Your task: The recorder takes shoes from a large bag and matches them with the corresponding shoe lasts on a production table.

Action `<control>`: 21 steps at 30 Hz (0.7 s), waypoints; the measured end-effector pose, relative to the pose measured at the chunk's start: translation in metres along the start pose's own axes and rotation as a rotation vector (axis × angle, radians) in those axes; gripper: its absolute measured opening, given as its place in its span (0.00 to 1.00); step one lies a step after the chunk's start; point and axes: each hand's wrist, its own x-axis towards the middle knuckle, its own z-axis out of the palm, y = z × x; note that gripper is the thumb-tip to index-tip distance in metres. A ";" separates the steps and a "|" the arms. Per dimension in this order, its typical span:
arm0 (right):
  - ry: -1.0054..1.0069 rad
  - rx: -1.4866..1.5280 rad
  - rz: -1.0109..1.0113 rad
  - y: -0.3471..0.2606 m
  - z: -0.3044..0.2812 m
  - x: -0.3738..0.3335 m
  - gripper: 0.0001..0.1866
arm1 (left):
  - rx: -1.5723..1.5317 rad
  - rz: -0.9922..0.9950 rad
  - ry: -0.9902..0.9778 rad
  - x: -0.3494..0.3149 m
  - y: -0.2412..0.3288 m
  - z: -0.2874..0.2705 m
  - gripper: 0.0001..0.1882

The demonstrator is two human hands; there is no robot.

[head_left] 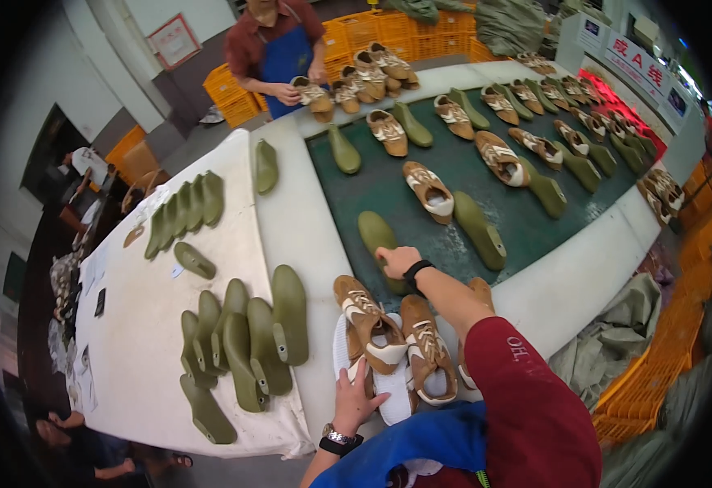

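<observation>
My right hand (399, 262) reaches across to a green shoe last (376, 233) on the dark green surface, with its fingers closed round the upper part. My left hand (356, 402) rests with spread fingers at the edge of a white shoe sole (394, 396) near the table's front. A brown and white lace-up shoe (364, 317) lies partly over that sole. Beside it stands a second brown shoe (430, 350), and another brown shoe (480, 290) is mostly hidden behind my right arm.
Several green lasts (238, 342) lie on the white cloth (144, 325) at left. Rows of brown shoes (428, 191) and lasts fill the dark green belt (327, 195). A person in a blue apron (285, 57) handles shoes at the far side. Orange crates (657, 358) stand at right.
</observation>
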 end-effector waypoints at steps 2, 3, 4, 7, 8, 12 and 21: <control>-0.019 -0.020 -0.012 -0.011 -0.004 0.003 0.18 | 0.006 -0.057 0.050 -0.009 -0.008 0.000 0.52; -0.038 -0.060 0.004 -0.006 -0.003 -0.002 0.21 | 0.010 -0.004 0.068 -0.008 -0.012 0.008 0.51; -0.012 -0.081 0.003 0.012 0.006 -0.007 0.23 | 0.018 0.056 0.085 -0.003 -0.013 0.016 0.51; 0.173 -0.266 -0.048 -0.015 -0.015 -0.055 0.18 | 0.005 -0.003 0.047 -0.009 -0.008 0.024 0.51; 0.240 -0.284 -0.118 -0.031 -0.027 -0.074 0.18 | -0.004 -0.014 0.044 -0.015 -0.005 0.024 0.51; -0.322 0.177 -0.371 -0.072 -0.022 -0.133 0.28 | -0.012 -0.063 0.024 -0.024 -0.007 0.020 0.51; 0.111 0.210 -0.494 -0.121 0.006 -0.189 0.14 | -0.247 0.111 0.287 -0.011 -0.057 -0.033 0.38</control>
